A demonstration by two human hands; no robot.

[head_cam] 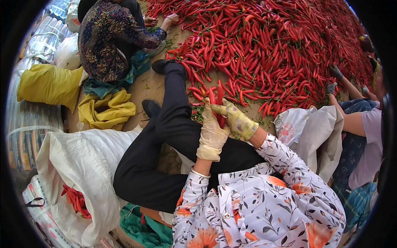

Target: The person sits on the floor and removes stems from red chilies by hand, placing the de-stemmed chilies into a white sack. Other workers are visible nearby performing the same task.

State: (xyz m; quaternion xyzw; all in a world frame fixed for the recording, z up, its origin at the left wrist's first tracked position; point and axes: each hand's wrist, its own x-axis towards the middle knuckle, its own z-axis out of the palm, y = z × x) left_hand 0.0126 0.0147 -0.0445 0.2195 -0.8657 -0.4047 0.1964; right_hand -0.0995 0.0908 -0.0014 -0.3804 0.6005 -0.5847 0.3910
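Observation:
My left hand [213, 133], in a pale rubber glove, is closed around several red chili peppers [220, 96], whose tips point up between both hands. My right hand [237, 119], in a yellowish patterned glove, touches the same peppers from the right, its thumb and fingers against them; its exact hold is partly hidden. Beyond the hands spreads a large heap of red chili peppers [263, 52] with green stems. At the lower left, an open white woven sack [90, 161] has red peppers [77, 203] inside its mouth.
A person [108, 37] sits at the upper left by a yellow sack [49, 85] and a crumpled yellow sack [105, 110]. Another person [363, 124] sits at the right, beyond an upright whitish sack [322, 136]. Green woven material [145, 226] lies below my legs. Wrapped bundles [34, 133] stand far left.

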